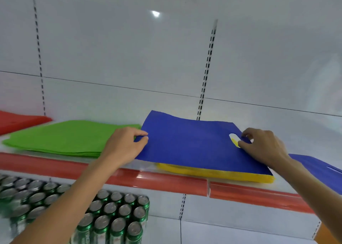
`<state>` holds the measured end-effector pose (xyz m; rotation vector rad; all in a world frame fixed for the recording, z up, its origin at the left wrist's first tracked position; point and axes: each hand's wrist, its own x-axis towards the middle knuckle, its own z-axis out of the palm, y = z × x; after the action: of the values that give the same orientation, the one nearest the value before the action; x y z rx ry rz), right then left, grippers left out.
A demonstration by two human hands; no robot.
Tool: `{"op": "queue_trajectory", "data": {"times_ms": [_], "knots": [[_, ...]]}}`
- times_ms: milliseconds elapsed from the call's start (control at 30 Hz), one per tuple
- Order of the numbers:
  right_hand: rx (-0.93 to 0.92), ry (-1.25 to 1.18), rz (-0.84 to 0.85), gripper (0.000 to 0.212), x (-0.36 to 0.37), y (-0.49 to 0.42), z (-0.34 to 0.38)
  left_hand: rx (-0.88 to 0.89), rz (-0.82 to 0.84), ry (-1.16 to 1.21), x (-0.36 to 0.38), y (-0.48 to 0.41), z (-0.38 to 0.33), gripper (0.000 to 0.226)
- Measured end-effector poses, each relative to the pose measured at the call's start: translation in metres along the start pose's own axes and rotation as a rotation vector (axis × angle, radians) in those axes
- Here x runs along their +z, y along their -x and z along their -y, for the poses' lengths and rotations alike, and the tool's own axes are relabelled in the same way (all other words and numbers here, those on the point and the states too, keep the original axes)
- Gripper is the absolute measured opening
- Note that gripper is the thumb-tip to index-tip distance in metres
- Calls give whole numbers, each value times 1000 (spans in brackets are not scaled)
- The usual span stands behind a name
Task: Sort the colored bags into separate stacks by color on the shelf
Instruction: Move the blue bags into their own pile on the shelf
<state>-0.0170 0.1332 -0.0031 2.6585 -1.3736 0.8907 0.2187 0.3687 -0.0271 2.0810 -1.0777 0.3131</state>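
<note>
Blue bag (194,147) atop yellow stack (212,173)

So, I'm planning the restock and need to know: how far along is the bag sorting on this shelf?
Done: red stack and green stack sit separate on the shelf. In hand: left hand and right hand pinch a blue bag lying over the yellow stack. Left: moving it, probably onto the other blue bag at far right.

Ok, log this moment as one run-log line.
left hand: pinches blue bag left edge | right hand: pinches its handle edge | blue bag: on yellow stack | status: not yet sorted
</note>
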Motion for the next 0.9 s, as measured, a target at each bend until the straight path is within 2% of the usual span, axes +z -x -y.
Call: {"op": "queue_trajectory", "data": {"times_ms": [267,467,633,767,900], "knots": [[-124,-41,-27,28,33,-7,125,-118,-85,-25,-61,-6,92,27],[-221,3,-59,28,56,-7,248,-162,-148,-24,-120,-8,195,27],[-219,-75,-83,30,94,10,363,-140,-163,-27,-182,-17,302,26],[-190,-100,-24,33,122,32,460,-139,-124,-89,-245,-27,389,26],[-169,-110,-52,30,136,45,540,-131,-149,-101,-290,-53,448,26]]}}
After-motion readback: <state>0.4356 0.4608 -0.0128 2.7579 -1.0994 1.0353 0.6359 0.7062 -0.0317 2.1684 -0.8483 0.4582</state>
